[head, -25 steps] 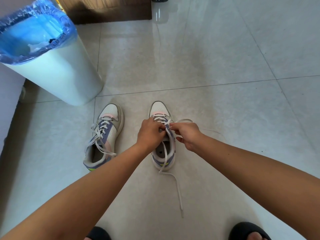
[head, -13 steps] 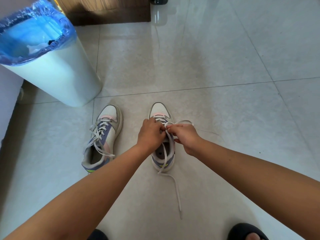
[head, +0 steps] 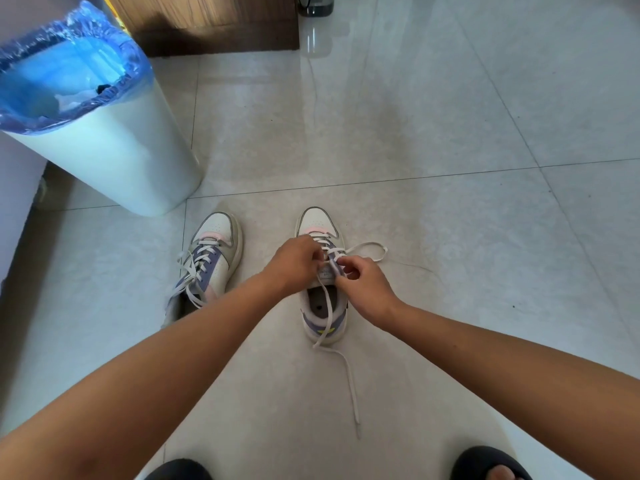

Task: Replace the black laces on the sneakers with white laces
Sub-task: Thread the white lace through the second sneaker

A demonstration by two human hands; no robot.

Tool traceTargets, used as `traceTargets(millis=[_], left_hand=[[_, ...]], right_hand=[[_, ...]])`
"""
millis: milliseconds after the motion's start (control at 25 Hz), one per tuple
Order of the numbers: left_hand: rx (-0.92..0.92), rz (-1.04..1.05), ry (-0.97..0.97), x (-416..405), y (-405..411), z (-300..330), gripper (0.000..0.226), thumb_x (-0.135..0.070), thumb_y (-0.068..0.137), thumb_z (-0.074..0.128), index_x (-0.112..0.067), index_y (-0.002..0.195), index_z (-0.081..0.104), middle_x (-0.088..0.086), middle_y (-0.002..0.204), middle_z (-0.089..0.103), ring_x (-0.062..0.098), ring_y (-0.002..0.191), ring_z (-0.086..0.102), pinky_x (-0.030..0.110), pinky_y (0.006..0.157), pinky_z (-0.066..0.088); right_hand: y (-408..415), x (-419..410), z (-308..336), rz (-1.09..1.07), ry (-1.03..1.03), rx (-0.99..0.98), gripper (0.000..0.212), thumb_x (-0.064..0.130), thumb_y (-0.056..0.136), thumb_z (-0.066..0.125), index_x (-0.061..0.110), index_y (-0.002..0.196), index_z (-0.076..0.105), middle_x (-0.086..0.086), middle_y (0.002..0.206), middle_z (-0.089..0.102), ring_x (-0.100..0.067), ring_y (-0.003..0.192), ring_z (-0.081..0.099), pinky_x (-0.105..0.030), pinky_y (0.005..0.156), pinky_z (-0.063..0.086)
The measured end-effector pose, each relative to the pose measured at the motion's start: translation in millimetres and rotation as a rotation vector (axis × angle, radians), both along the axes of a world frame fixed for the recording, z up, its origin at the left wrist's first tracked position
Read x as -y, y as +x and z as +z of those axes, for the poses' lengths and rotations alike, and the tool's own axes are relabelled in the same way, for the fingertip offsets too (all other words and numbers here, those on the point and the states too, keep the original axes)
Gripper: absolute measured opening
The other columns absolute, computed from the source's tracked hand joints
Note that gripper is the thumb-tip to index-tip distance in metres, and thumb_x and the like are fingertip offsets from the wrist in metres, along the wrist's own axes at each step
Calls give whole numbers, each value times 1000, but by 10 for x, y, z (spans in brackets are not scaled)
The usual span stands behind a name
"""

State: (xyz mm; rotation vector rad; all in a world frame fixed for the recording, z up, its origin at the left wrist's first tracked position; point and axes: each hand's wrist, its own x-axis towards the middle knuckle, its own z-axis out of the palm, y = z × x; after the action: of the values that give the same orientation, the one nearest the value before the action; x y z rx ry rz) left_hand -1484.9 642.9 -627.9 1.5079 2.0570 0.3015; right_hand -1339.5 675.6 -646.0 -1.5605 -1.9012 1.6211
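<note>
Two hands work one sneaker (head: 322,271) on the floor: left hand (head: 296,263) and right hand (head: 363,285) each pinch its white lace (head: 349,379); second sneaker (head: 207,261) sits left of them.

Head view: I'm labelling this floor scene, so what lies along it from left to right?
Bin → left sneaker → left hand → right hand → lace loop on the floor.
</note>
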Motion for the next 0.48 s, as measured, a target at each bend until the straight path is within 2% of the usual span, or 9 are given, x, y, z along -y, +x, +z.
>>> traceTargets(millis=[80,160,240,280,360,400,480], left_hand=[[293,142,13,67,-89,146,8,-9,89,59,-11,83,64,4,93,64,15,88,58,22,73,41],[784,228,30,194,-146,304,12,-5,92,55,-12,82,57,3,98,67,12,93,62,21,80,50],[1336,311,-10,358,-178,427,7,-7,92,48,-9,86,50,9,101,70,18,100,65,28,89,52],[1508,353,-72,447,-193,471,6,-11,91,47,-9,86,49,11,95,71,22,98,67,31,86,55],[1584,389,-263,642,-212,497,8,-16,87,47,-9,84,49,8,76,69,22,84,70,27,67,58],[1574,381,-380,751,-217,481,9,-17,87,47,-9,84,48,5,68,66,19,75,69,24,59,55],[1507,303,-640,967,-202,405,9,-16,90,45,-10,83,46,2,61,59,15,62,64,21,52,50]], right_hand=[[9,10,-30,-10,8,38,34,12,84,62,14,117,58,-10,108,57,-10,76,55,-12,57,39],[19,20,-57,-47,-13,62,36,14,83,63,12,119,56,-9,104,56,-11,74,52,-16,57,39],[30,8,-75,-80,-55,70,39,17,83,65,10,120,54,-7,98,55,-14,75,53,-19,59,39],[35,3,-79,-99,-73,71,41,18,83,65,10,121,53,-5,95,55,-14,75,53,-20,60,39],[34,-3,-78,-132,-118,73,44,20,83,66,9,123,51,-2,93,55,-14,79,54,-21,65,41],[29,-11,-76,-145,-151,81,48,21,82,66,9,125,49,-2,99,55,-15,86,56,-23,71,44],[9,-39,-66,-176,-253,85,57,18,82,67,6,132,43,-8,116,53,-21,102,55,-32,87,48]])
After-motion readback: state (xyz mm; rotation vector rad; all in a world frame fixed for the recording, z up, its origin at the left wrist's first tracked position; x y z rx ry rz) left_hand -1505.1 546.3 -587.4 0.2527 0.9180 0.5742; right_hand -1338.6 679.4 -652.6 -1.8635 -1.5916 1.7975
